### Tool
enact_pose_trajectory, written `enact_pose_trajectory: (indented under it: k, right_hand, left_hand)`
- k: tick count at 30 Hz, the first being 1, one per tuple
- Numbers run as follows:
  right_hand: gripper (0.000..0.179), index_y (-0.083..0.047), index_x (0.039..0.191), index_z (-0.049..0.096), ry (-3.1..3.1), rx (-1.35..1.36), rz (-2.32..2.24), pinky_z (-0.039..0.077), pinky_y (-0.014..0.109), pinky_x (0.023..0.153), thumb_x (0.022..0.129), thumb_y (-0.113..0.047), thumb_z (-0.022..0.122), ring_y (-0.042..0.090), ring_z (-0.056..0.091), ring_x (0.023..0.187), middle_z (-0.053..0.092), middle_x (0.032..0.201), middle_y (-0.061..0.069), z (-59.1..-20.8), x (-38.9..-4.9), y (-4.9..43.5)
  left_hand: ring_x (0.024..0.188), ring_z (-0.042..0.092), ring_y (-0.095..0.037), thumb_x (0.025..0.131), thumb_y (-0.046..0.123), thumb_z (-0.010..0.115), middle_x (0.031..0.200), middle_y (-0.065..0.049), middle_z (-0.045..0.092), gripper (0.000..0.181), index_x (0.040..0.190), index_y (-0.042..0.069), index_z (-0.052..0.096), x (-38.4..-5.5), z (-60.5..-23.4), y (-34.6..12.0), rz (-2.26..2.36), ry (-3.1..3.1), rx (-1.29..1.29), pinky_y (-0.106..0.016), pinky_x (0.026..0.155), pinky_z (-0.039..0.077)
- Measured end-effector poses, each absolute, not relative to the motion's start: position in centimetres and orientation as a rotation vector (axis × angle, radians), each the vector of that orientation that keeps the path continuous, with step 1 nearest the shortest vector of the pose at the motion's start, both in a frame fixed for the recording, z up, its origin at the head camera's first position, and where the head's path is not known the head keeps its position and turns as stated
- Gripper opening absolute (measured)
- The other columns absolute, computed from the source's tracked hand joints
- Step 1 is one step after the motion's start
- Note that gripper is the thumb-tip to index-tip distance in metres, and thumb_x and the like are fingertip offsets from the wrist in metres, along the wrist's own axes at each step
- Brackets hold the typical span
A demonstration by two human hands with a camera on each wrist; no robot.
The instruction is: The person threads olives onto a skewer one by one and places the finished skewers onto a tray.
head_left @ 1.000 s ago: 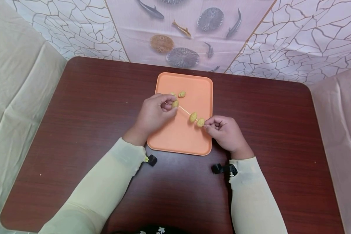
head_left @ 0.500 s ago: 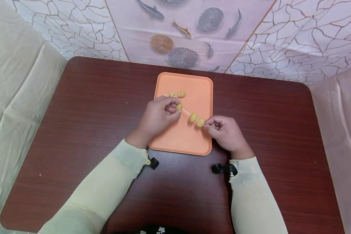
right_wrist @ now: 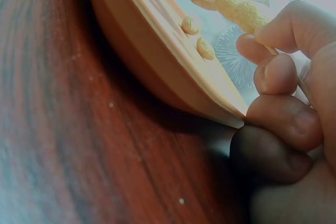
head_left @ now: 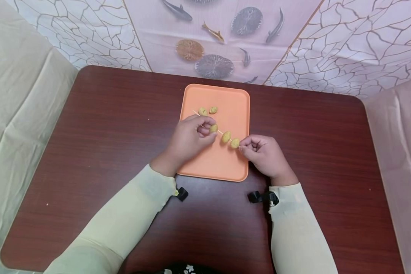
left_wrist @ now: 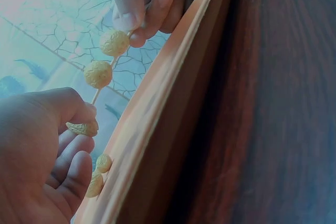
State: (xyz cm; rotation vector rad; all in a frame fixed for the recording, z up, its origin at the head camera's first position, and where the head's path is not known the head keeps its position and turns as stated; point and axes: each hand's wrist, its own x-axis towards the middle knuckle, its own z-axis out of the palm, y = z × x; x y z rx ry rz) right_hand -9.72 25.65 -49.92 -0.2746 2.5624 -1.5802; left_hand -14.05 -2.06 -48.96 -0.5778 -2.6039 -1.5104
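Observation:
My left hand (head_left: 193, 137) pinches a small yellow wrinkled ball (head_left: 214, 128) between thumb and fingers, with a thin wooden skewer (head_left: 220, 132) running through it. Two similar balls, a nearer one (head_left: 226, 137) and an end one (head_left: 234, 143), are threaded close together toward the right. At that end my right hand (head_left: 262, 154) grips the skewer just beyond the last ball. The skewer's far tip (head_left: 194, 112) pokes out past my left knuckles. In the left wrist view the threaded balls (left_wrist: 98, 74) hang above the tray.
An orange tray (head_left: 212, 167) lies on the dark brown table (head_left: 106, 133). Near its back, two more loose yellow balls (head_left: 213, 110) rest side by side. Behind the table hangs a patterned cloth (head_left: 222, 45).
My left hand has slid right and slightly nearer along the skewer, bringing its ball closer to the other two. My right hand stays in place, holding the end.

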Motion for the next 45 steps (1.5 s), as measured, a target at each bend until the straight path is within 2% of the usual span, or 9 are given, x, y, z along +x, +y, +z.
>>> enact_pose_trajectory:
  k: [6,12,25,34,41,43,45]
  right_hand:
    - [0.007,-0.008,0.099,0.084,2.552,-0.274,-1.596,0.044,0.02,0.051,0.102,-0.009,0.077,0.004,0.051,0.056,0.066,0.066,-0.002,-49.9,-9.7,25.7]
    - [0.007,-0.007,0.1,0.084,2.548,-0.279,-1.6,0.044,0.019,0.052,0.102,-0.008,0.078,0.003,0.051,0.058,0.061,0.067,-0.007,-49.8,-9.7,25.6]
    - [0.008,-0.004,0.1,0.084,2.543,-0.283,-1.609,0.041,0.019,0.052,0.102,-0.009,0.078,0.003,0.049,0.057,0.057,0.066,-0.008,-49.4,-9.8,25.4]
    - [0.006,-0.006,0.096,0.084,2.59,-0.281,-1.608,0.04,0.018,0.05,0.1,-0.007,0.079,0.003,0.048,0.056,0.057,0.065,-0.008,-49.6,-9.7,25.4]
    - [0.01,-0.004,0.092,0.083,2.606,-0.216,-1.7,0.039,0.019,0.048,0.098,-0.003,0.076,0.003,0.046,0.053,0.058,0.061,-0.008,-49.9,-9.9,25.5]
    - [0.011,-0.002,0.092,0.082,2.579,-0.18,-1.754,0.04,0.019,0.047,0.099,-0.003,0.075,0.003,0.047,0.051,0.058,0.059,-0.007,-49.9,-9.9,25.6]
    - [0.012,0.002,0.093,0.081,2.53,-0.149,-1.818,0.04,0.02,0.046,0.101,-0.003,0.073,0.005,0.047,0.049,0.058,0.058,-0.005,-50.0,-10.0,25.7]
  left_hand:
    - [0.094,0.074,-0.014,0.093,0.014,0.093,0.104,-0.004,0.078,0.027,0.117,0.007,0.083,-13.8,-48.9,-1.8,-1.524,-2.608,-0.598,-0.022,0.085,0.066]
    - [0.094,0.075,-0.013,0.094,0.014,0.093,0.105,-0.004,0.079,0.026,0.117,0.008,0.082,-13.7,-48.8,-1.6,-1.54,-2.614,-0.619,-0.023,0.085,0.067]
    - [0.095,0.076,-0.013,0.094,0.014,0.092,0.107,-0.003,0.079,0.026,0.117,0.009,0.081,-13.6,-48.7,-1.5,-1.52,-2.626,-0.643,-0.022,0.087,0.066]
    - [0.095,0.071,-0.014,0.095,0.011,0.09,0.106,-0.002,0.075,0.025,0.117,0.008,0.079,-13.6,-49.0,-1.4,-1.52,-2.582,-0.693,-0.024,0.085,0.065]
    - [0.098,0.07,-0.018,0.092,0.009,0.091,0.108,-0.009,0.074,0.044,0.133,0.002,0.077,-13.8,-48.6,-1.5,-1.562,-2.504,-0.685,-0.028,0.086,0.065]
    - [0.097,0.072,-0.019,0.092,0.009,0.09,0.107,-0.01,0.074,0.043,0.133,0.001,0.077,-14.1,-48.2,-1.9,-1.582,-2.477,-0.653,-0.029,0.087,0.066]
    - [0.095,0.073,-0.018,0.094,0.009,0.088,0.106,-0.01,0.075,0.035,0.127,0.002,0.079,-14.5,-47.8,-2.4,-1.584,-2.463,-0.596,-0.028,0.086,0.065]
